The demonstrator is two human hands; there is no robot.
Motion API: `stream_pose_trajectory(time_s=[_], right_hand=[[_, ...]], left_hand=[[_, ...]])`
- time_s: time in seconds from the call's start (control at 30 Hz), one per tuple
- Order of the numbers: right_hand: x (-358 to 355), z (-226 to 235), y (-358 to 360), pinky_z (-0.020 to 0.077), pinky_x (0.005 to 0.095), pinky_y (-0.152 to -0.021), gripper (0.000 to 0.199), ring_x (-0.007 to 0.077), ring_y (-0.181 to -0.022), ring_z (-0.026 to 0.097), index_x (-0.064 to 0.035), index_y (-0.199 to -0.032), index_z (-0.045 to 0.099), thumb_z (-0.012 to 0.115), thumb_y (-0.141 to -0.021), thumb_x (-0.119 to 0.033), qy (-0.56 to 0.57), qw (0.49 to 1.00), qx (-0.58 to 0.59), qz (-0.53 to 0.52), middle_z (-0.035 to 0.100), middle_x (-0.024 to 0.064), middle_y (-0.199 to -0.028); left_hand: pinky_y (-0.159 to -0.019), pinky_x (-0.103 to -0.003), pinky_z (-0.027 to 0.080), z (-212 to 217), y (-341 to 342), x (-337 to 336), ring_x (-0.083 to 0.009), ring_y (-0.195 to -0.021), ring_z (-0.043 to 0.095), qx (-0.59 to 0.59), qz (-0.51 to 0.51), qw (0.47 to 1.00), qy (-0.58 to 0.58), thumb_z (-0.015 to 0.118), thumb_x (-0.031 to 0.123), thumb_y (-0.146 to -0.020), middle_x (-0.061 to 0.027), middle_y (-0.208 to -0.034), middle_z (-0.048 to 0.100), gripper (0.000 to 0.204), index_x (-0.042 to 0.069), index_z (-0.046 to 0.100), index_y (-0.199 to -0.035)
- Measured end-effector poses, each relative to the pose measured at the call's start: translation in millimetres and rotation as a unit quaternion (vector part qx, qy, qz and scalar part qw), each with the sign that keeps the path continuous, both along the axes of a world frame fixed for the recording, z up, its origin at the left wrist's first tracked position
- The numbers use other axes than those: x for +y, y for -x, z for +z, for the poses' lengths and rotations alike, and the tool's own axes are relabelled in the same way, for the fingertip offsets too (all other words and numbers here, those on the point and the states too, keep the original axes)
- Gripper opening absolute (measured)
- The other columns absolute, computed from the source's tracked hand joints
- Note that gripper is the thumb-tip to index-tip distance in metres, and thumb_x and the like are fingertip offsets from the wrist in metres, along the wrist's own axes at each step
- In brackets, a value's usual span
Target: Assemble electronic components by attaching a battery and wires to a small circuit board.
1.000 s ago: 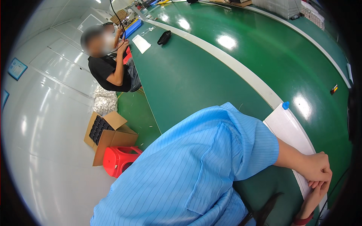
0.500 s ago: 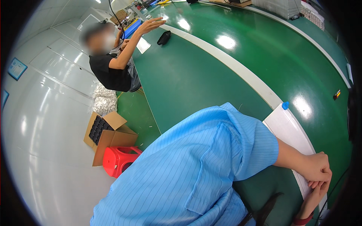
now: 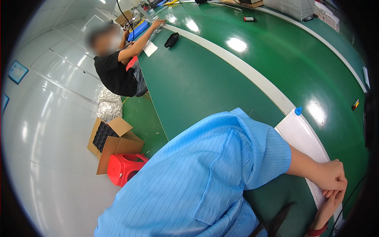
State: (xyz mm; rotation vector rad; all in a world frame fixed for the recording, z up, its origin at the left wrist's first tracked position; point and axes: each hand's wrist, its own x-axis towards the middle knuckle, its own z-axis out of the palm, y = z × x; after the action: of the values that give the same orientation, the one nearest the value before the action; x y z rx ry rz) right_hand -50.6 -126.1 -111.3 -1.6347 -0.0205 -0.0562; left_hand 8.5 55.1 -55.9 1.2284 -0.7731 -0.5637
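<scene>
My left hand (image 3: 331, 175), coming out of a blue striped sleeve (image 3: 260, 150), lies at the far right over the white board (image 3: 302, 134) on the table's edge. Its fingers are curled and touch my right hand (image 3: 334, 197), which comes up from below with a red band (image 3: 317, 230) at the wrist. The right hand's fingers are bent in against the left. Whether anything small is between the two hands is hidden. A blue cap-like piece (image 3: 298, 111) sits at the far end of the board.
A glossy green belt (image 3: 272, 59) runs beyond a white rail (image 3: 237, 61), carrying a small red-white-black item (image 3: 250, 19) and a yellow-red one (image 3: 355, 104). A co-worker (image 3: 118, 75) sits at the far left, near a black pouch (image 3: 171, 40). A carton (image 3: 118, 142) and red stool (image 3: 124, 168) stand left.
The co-worker's raised hand has come down to the rail. A red-white-black item has appeared on the far belt, and the yellow-red one has shifted slightly. My hands have stayed put.
</scene>
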Motion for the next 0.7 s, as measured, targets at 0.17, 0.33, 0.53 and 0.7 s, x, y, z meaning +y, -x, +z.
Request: stream_pose_trajectory(time_s=[0.17,0.33,0.53,0.7], right_hand=[[3,4,-1,0.0357,0.0218,-0.083,0.029,0.0110,-0.096,0.047,0.0015,-0.116,0.042,0.039,-0.091,-0.014,0.011,1.000,0.006,-0.002,0.049,0.0072,-0.107],[-4,-4,-1,0.0360,0.0220,-0.083,0.029,0.0112,-0.096,0.047,0.0013,-0.115,0.042,0.039,-0.092,-0.014,0.002,1.000,0.010,-0.009,0.049,0.0073,-0.108],[-4,-6,-1,0.0361,0.0225,-0.084,0.029,0.0115,-0.096,0.047,0.0016,-0.116,0.041,0.039,-0.091,-0.014,-0.014,1.000,0.008,-0.005,0.048,0.0078,-0.109],[-4,-5,-1,0.0359,0.0228,-0.085,0.030,0.0121,-0.098,0.047,0.0020,-0.117,0.040,0.039,-0.091,-0.014,0.010,1.000,0.001,-0.003,0.048,0.0081,-0.110]], left_hand=[[-0.043,-0.022,0.046,-2,-2,-1,-0.0127,-0.040,0.056,0.003,0.003,1.000,-0.008,0.043,0.006,-0.080,-0.0100,-0.052,0.059,0.027,-0.004,0.059,-0.060],[-0.042,-0.022,0.046,0,-1,0,-0.0127,-0.039,0.056,0.000,0.001,1.000,-0.009,0.043,0.007,-0.080,-0.0100,-0.051,0.059,0.028,-0.004,0.059,-0.060],[-0.042,-0.022,0.046,0,-1,2,-0.0127,-0.040,0.056,0.006,0.000,1.000,-0.003,0.043,0.006,-0.080,-0.0101,-0.053,0.059,0.028,-0.004,0.059,-0.060],[-0.043,-0.023,0.046,0,0,2,-0.0131,-0.040,0.056,0.005,0.003,1.000,-0.004,0.042,0.005,-0.080,-0.0101,-0.054,0.060,0.029,-0.006,0.058,-0.058]])
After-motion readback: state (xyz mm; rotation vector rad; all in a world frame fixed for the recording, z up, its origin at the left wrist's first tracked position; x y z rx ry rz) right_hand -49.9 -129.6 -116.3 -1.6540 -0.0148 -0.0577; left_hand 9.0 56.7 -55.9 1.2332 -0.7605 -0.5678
